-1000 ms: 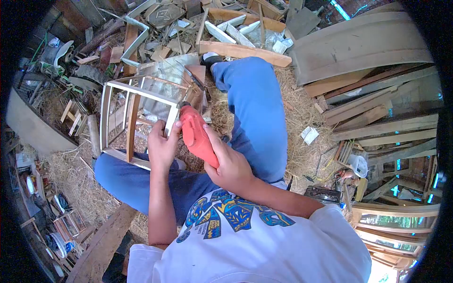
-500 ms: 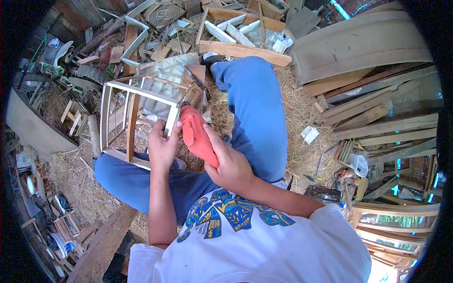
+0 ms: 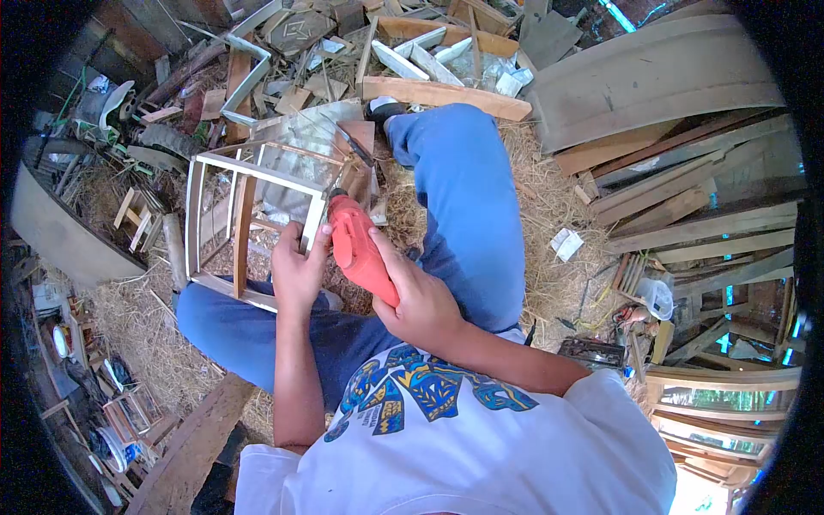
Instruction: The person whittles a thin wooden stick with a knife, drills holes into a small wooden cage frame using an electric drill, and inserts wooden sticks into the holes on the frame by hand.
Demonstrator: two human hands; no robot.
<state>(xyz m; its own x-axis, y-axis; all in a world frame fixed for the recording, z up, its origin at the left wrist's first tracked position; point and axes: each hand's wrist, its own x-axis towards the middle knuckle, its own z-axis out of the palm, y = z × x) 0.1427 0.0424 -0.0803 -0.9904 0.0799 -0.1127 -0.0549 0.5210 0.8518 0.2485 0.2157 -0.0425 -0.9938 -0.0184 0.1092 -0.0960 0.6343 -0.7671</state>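
Note:
My right hand (image 3: 421,300) is wrapped around a red power drill (image 3: 360,257). The drill's dark front end meets the near right corner of a small wooden frame (image 3: 257,171), which has white-edged bars and one brown upright slat (image 3: 244,232). Close to that corner, my left hand (image 3: 298,266) grips the frame's white bar between thumb and fingers. Part of the frame rests on my bent left leg (image 3: 232,322). Whether a bit or screw enters the wood is too small to make out.
Beyond the frame lies a greyish sheet (image 3: 300,129) with a dark tool (image 3: 354,148) on it. Scrap wood (image 3: 296,30) is heaped at the back. Stacked boards (image 3: 669,197) line the right side. Straw (image 3: 549,283) covers the ground, and a plank (image 3: 193,446) lies at lower left.
The whole view has shifted very slightly. Both hands, the drill and the frame keep the same positions relative to each other.

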